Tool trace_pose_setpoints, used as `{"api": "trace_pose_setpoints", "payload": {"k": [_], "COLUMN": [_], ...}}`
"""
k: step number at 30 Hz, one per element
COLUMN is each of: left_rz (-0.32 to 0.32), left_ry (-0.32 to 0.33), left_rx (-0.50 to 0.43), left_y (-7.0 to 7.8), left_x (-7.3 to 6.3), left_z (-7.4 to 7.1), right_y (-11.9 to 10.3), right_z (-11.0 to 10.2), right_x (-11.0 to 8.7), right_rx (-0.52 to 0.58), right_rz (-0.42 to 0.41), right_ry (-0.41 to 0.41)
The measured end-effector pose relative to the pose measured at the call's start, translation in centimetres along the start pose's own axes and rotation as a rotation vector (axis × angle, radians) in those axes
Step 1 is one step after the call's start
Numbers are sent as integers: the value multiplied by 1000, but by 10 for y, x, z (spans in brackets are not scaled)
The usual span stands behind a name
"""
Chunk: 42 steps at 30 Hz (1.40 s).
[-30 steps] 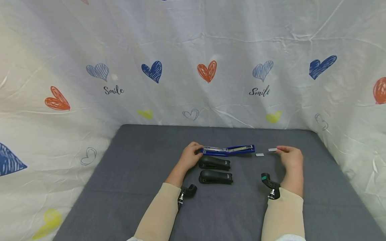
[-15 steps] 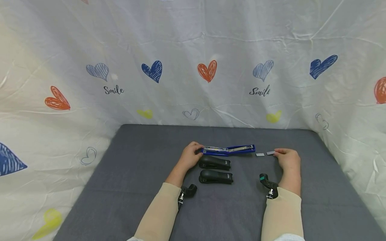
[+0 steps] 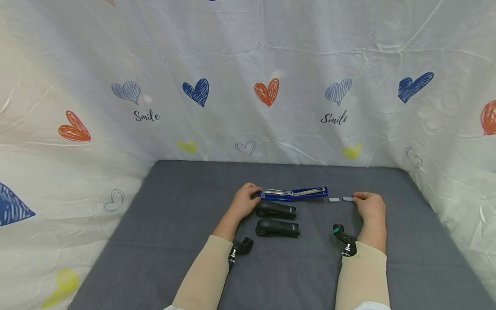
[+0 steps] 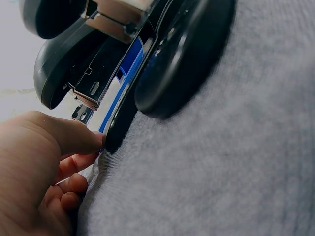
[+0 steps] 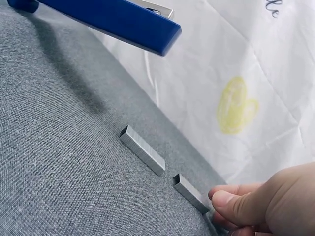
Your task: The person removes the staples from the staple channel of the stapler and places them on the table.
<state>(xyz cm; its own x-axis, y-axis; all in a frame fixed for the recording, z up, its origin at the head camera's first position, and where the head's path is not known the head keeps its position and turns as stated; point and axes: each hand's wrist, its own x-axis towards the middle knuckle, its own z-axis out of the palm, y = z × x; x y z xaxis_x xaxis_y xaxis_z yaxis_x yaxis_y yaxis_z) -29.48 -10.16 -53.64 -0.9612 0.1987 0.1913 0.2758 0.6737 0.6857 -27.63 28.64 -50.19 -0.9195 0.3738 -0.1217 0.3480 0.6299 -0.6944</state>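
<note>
A blue stapler [image 3: 275, 198] lies spread open lengthwise, its metal magazine showing. My left hand [image 3: 245, 200] pinches its left end between thumb and fingers; in the left wrist view the thumb [image 4: 91, 141] presses on that end. To the stapler's right lie two short silver strips of staples on the cloth. My right hand [image 3: 371, 209] pinches the right end of the outer strip [image 5: 189, 192], with thumb and index fingertip right at it. The other strip [image 5: 143, 150] lies just left of it, roughly in line, with a small gap between them.
Two black staplers, one [image 3: 276, 210] close in front of the blue one and another [image 3: 277, 227] nearer me, lie parallel on the grey cloth-covered table [image 3: 186, 241]. A white curtain [image 3: 232, 51] printed with hearts hangs behind the table's far edge.
My right hand has brought its staple strip toward me and slightly left, down onto the cloth in line with the other strip. The left hand and the blue stapler have stayed put.
</note>
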Motion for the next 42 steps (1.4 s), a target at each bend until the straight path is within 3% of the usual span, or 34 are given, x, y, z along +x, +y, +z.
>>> {"api": "trace_pose_setpoints", "payload": {"k": [13,23,31,42], "left_rz": [2,-2,-11,-15], "left_ry": [-11,-18,-19,-13], "left_rx": [-2,9,11,0], "left_y": [-1,0,1,1], "left_x": [0,-1,-2,0], "left_z": [-1,-2,-1,0], "right_y": [-21,-62,-92,-127], "right_z": [-8,-16,-18,-5], "right_x": [-8,-26,-46,-68], "right_rx": [8,-25,-47,-88], "right_rz": [-66,-207,-344,-515], "right_ry": [-46,-58,-113,-192]}}
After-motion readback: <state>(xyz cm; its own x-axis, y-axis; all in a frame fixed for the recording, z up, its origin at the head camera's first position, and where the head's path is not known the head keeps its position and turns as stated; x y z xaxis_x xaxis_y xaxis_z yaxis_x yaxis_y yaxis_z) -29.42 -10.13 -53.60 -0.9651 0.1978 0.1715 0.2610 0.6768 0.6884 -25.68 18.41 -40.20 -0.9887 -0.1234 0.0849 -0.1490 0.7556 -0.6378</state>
